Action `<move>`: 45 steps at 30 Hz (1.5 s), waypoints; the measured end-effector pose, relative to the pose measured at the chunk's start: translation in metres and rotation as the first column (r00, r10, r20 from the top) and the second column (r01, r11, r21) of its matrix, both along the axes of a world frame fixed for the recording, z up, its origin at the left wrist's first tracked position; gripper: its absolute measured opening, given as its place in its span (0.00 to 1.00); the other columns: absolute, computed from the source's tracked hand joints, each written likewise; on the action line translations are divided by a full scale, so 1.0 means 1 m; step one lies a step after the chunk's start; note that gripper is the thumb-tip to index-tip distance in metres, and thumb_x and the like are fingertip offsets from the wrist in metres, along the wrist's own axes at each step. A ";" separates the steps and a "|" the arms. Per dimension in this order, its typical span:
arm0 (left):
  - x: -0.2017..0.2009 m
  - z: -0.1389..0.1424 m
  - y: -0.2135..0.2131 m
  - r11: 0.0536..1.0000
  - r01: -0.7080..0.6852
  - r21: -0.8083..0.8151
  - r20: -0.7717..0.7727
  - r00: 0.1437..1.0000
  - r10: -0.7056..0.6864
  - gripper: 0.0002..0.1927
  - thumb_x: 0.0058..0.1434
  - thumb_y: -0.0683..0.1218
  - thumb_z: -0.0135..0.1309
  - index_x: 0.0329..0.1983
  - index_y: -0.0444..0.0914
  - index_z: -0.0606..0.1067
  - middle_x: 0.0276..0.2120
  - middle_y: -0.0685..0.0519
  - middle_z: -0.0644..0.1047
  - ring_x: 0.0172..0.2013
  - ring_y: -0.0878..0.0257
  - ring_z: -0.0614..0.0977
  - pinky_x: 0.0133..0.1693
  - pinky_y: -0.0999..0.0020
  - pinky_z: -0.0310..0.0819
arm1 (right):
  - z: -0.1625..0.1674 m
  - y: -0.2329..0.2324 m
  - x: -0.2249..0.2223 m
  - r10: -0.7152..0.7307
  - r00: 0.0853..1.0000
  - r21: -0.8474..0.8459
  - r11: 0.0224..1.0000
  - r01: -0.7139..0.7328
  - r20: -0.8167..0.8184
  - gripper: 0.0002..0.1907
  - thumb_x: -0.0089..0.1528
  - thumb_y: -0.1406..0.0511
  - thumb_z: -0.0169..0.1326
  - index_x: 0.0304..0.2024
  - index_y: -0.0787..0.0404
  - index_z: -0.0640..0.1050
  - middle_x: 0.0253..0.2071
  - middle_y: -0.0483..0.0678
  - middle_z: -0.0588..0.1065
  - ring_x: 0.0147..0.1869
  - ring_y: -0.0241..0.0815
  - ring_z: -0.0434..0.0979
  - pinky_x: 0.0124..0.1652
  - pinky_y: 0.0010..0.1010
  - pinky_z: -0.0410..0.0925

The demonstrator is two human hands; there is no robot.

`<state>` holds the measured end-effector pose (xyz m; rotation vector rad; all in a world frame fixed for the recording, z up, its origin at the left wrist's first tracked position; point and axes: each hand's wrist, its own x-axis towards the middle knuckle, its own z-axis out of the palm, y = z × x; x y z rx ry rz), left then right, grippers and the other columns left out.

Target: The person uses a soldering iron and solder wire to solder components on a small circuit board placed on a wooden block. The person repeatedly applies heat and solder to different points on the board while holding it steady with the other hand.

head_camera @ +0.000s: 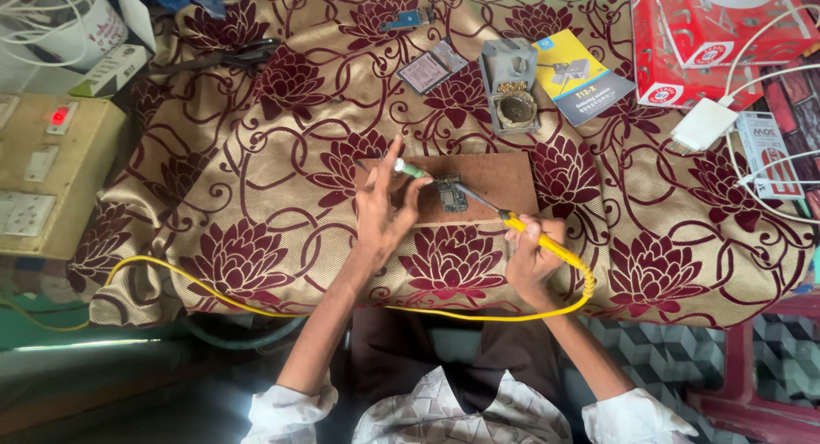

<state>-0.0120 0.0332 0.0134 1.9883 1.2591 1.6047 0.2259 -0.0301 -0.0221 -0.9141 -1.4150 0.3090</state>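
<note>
Soldering iron (530,235) over circuit board (452,195)

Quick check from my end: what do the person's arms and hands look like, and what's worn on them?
Both hands, the left hand and the right hand, are bare: no gloves, and no rings or watch that I can make out. The forearms are uncovered. The pale patterned sleeves are rolled up near the elbows on both arms.

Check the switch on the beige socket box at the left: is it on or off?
On, it seems: the indicator on the socket box glows red. The rocker positions themselves are too small to tell.
</note>
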 end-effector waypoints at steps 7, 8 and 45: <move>-0.012 0.002 -0.002 0.997 0.019 -0.078 -0.030 0.999 -0.021 0.17 0.68 0.42 0.60 0.59 0.45 0.72 0.47 0.56 0.84 0.44 0.62 0.81 0.48 0.61 0.74 | 0.011 -0.003 0.001 -0.100 0.975 0.023 0.995 0.097 0.197 0.10 0.74 0.65 0.44 0.41 0.67 0.65 0.26 0.50 0.75 0.28 0.38 0.77 0.30 0.30 0.69; -0.017 0.003 -0.002 0.995 -0.041 -0.086 -0.236 0.972 0.020 0.13 0.70 0.42 0.58 0.56 0.45 0.74 0.49 0.58 0.84 0.41 0.61 0.78 0.49 0.58 0.71 | 0.011 -0.004 0.001 -0.107 0.970 0.044 0.994 0.100 0.220 0.10 0.74 0.65 0.44 0.41 0.67 0.66 0.25 0.50 0.74 0.28 0.39 0.77 0.30 0.30 0.69; 0.034 0.174 -0.187 0.480 0.877 -0.001 0.243 0.466 -0.851 0.16 0.59 0.49 0.55 0.50 0.44 0.78 0.49 0.42 0.76 0.52 0.38 0.67 0.48 0.39 0.61 | 0.023 -0.016 -0.003 -0.148 0.924 0.044 0.989 0.142 0.352 0.06 0.70 0.67 0.49 0.39 0.63 0.69 0.31 0.51 0.77 0.33 0.45 0.78 0.37 0.38 0.68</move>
